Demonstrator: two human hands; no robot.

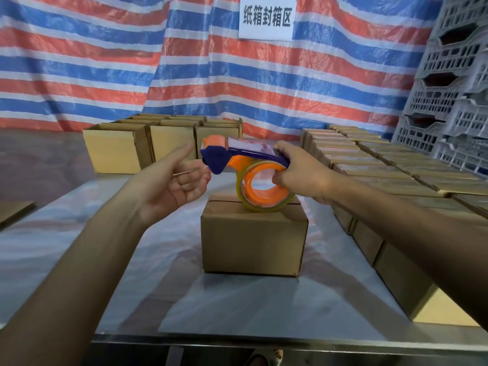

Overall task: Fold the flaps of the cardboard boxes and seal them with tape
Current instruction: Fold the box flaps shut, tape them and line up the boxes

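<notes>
Before a striped tarpaulin [105, 62], a steel table [237, 307] is bearing a closed cardboard box [253, 241] at its centre, its top seam running left to right. The right hand [298, 173] is gripping the tape dispenser [237, 157], fingers wrapped round its handle, just above the box, with its long axis along that seam and its nose pointing left. The left hand [174, 178] is hovering palm-up at the nose, nearer the cutter, fingers loosely curled and apparently holding nothing.

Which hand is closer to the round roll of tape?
The right hand. It holds the tape dispenser at the handle, right against the tape roll. The left hand is at the dispenser's blue front end, farther from the roll.
</notes>
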